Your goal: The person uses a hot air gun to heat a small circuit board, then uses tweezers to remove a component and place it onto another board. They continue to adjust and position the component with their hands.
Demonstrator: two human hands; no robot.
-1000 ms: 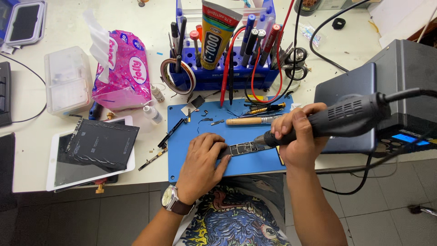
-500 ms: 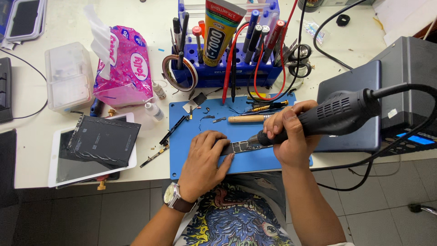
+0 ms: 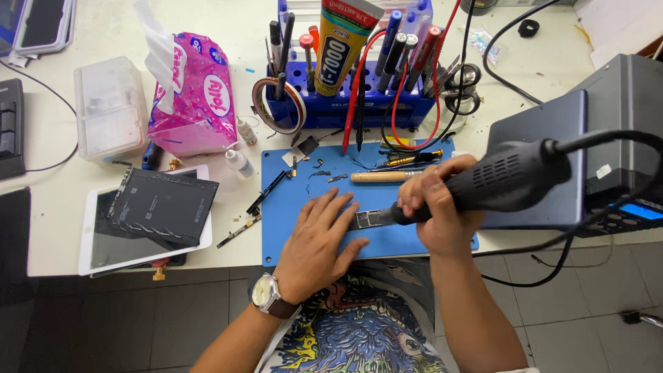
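Your left hand point(image 3: 319, 238) lies flat, fingers spread, on the blue rubber work mat point(image 3: 290, 235), pressing down on a small dark circuit board point(image 3: 369, 219) near the mat's middle. Your right hand point(image 3: 435, 207) is clamped around the black ribbed hot-air handpiece point(image 3: 497, 181), whose metal nozzle points at the board's right end, just beside your left fingertips.

Behind the mat stands a blue plastic tool rack point(image 3: 345, 107) holding pens, red probe leads and a yellow-and-orange glue tube point(image 3: 342, 41) with a black label band. Left of the rack and beyond the mat's left edge sits a pink tissue pack point(image 3: 197, 97) with white oval labels, a white tissue sticking out of it. Further left of the mat lies a white tablet point(image 3: 103, 242) with a black rectangular battery point(image 3: 162, 207) on top. To the right of the mat sits a dark grey station box point(image 3: 621, 117).
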